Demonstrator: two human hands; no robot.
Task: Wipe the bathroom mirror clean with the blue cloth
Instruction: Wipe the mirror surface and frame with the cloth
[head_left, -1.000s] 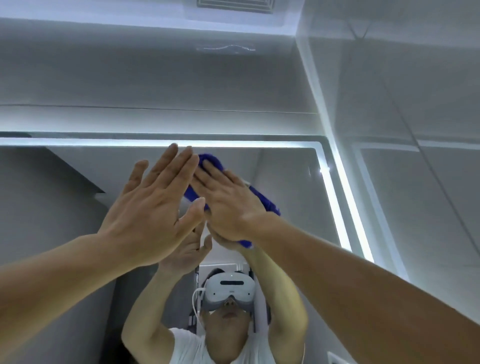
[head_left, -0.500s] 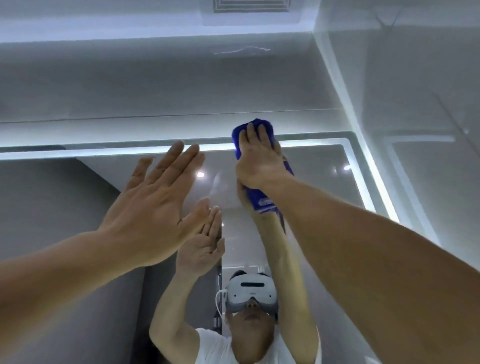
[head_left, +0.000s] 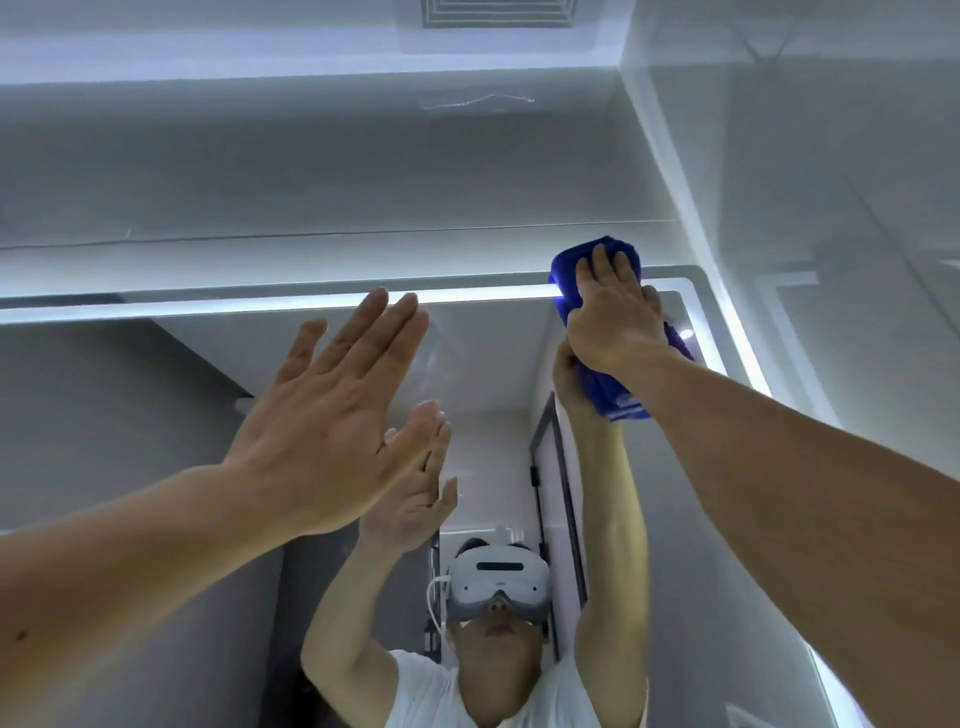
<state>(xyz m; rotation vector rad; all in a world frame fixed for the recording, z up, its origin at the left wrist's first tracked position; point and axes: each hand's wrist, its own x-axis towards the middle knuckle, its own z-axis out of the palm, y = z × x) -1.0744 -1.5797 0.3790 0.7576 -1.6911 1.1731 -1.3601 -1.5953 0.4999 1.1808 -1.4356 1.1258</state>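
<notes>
One blue cloth (head_left: 617, 397), long axis near-vertical, on mirror (head_left: 493, 364)

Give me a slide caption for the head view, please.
Right hand presses blue cloth to mirror, upper right corner; left hand open.

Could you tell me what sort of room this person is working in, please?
Most likely a bathroom: a wall mirror with a lit edge strip, glossy pale wall tiles, and a vent grille in the ceiling.
</notes>
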